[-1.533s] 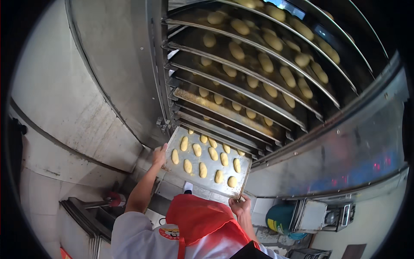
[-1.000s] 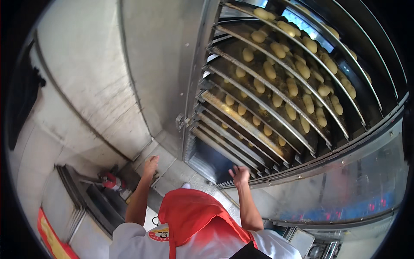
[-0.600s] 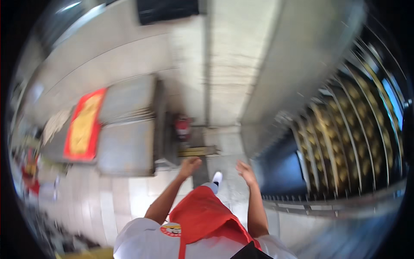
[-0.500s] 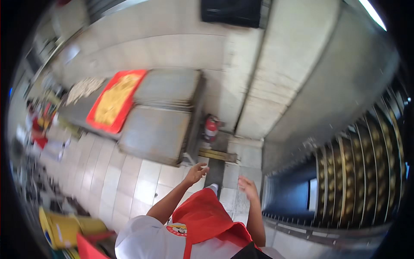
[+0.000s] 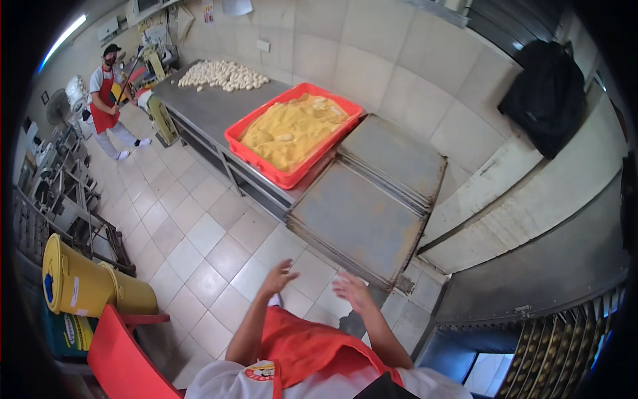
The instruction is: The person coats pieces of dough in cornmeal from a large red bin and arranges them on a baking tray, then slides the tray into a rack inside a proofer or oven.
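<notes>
My left hand (image 5: 278, 278) is held out in front of my red apron with its fingers apart and nothing in it. Beside it, my right hand (image 5: 353, 290) is empty too, fingers spread. Both are in the air over the tiled floor, short of two stacks of dark metal baking trays: the near stack (image 5: 355, 216) and the far stack (image 5: 399, 154). Left of the trays a red plastic tub (image 5: 287, 178) holds yellow crumbs or meal with a few pale lumps in it. Many pale dough pieces (image 5: 224, 75) lie heaped farther along the metal table (image 5: 193, 110).
A rack of filled trays (image 5: 551, 352) stands at the lower right beside a metal door (image 5: 531, 272). A black bag (image 5: 546, 96) hangs on the wall. At left are yellow bins (image 5: 80, 279) and a red chair (image 5: 123, 356). A co-worker (image 5: 106, 100) stands far left holding a long pole.
My view has swung left, so the table, tub and co-worker show more fully and the rack has slid toward the lower right. Both hands stay empty and raised.
</notes>
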### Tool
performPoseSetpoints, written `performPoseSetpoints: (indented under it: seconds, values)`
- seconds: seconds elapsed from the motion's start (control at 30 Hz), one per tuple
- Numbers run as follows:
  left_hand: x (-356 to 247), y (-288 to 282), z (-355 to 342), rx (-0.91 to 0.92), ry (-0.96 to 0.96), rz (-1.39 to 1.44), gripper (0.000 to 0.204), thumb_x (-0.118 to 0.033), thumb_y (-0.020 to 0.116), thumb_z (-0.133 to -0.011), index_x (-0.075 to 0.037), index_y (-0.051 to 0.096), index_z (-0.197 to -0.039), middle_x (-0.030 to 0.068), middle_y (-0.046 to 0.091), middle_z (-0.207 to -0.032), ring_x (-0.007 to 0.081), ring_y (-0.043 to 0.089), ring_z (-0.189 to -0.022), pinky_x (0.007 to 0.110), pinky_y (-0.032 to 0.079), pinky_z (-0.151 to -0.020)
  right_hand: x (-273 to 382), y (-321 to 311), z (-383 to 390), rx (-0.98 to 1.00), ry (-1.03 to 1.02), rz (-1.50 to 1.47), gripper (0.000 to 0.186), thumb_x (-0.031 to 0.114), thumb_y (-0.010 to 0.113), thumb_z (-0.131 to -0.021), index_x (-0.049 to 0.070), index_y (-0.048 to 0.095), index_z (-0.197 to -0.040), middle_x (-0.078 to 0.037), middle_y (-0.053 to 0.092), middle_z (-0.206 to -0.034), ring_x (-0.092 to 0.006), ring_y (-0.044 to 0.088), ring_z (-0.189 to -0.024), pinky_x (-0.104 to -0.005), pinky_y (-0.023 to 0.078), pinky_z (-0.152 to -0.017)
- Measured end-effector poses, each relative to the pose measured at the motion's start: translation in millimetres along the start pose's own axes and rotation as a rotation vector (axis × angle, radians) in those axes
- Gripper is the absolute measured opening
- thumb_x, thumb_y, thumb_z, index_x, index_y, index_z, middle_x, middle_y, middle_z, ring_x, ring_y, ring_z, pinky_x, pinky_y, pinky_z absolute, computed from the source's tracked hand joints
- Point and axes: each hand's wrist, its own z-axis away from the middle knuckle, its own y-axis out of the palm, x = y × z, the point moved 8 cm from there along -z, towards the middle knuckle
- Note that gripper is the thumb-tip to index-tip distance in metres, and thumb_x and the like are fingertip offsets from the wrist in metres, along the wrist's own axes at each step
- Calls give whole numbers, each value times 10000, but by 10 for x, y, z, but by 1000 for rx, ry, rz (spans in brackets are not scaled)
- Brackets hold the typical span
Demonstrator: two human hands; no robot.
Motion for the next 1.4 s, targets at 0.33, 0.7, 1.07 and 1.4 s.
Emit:
performPoseSetpoints:
  seconds: [0.33,0.7,1.07,1.4]
  values:
    - [-57,-3013,-452,-281,-135,36,697,-272,775,-809,-6,480,-1382,236,557,-1329,332,594,-1158,398,511,-919,1124,2217,-1995,-12,-253,-383,708,244,655,-900,85,302,-1492,-153,468,-1386,-301,475,-1249,-428,445,-983]
    - [-1890,-3027,-2982,-201,415,-652,1011,-422,858,-685,-8,361,-1462,295,368,-1461,464,367,-1343,526,353,-1091,2424,1841,-4180,-466,-711,-181,873,280,669,-911,-79,142,-1509,-246,161,-1590,-328,152,-1490,-385,194,-1192]
    - [-2440,-2431,-5654,179,74,-1078,1211,-246,799,-717,13,-59,-1532,370,290,-1474,547,334,-1336,561,329,-1094,3835,973,-5886,-1441,-368,630,752,401,705,-853,94,402,-1469,-273,467,-1399,-402,443,-1301,-442,350,-1084]
    - [-3787,-1812,-7814,178,530,-1094,942,-498,791,-722,-56,389,-1451,257,477,-1376,412,525,-1211,417,466,-997,4980,-326,-6370,-1477,-897,582,398,309,678,-889,11,668,-1152,-180,675,-1127,-320,597,-1121,-387,438,-980]
